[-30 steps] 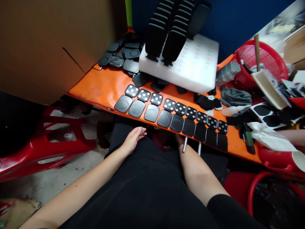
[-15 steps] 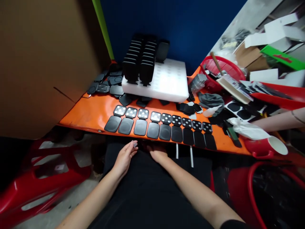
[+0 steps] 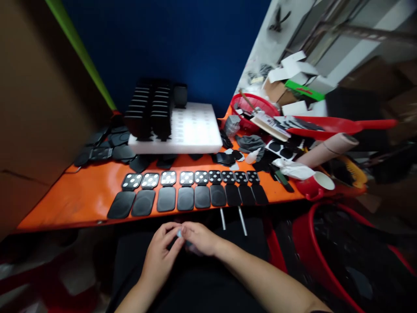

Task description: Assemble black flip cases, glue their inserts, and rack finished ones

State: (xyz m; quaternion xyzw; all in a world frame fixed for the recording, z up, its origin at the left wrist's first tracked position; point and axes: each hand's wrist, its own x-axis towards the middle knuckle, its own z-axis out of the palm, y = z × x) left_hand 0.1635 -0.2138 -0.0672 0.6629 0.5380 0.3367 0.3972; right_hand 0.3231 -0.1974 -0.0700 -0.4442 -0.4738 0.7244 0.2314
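My left hand (image 3: 162, 250) and my right hand (image 3: 200, 239) meet above my lap, just below the table's front edge. Both are closed, their fingertips pressed around a small light-blue piece (image 3: 179, 233). Most of that piece is hidden by fingers, so its kind cannot be made out. In front of them on the orange table (image 3: 65, 198) lies a row of hinged black folding pads. Each has a flat lower panel (image 3: 185, 198) and a small upper panel (image 3: 186, 178) with pale dots.
A white foam block (image 3: 195, 130) bears stacked black pads (image 3: 143, 111). At right are a red basket (image 3: 254, 104), a dropper bottle (image 3: 253, 156), a red mug (image 3: 314, 184) and a cardboard tube (image 3: 329, 150). A large red bin (image 3: 306, 234) stands below. Two metal rods (image 3: 243, 221) jut from the table's edge.
The view has swung right. My hands were apart, the left holding a small pale piece and the right under the table edge; now they are together at the piece.
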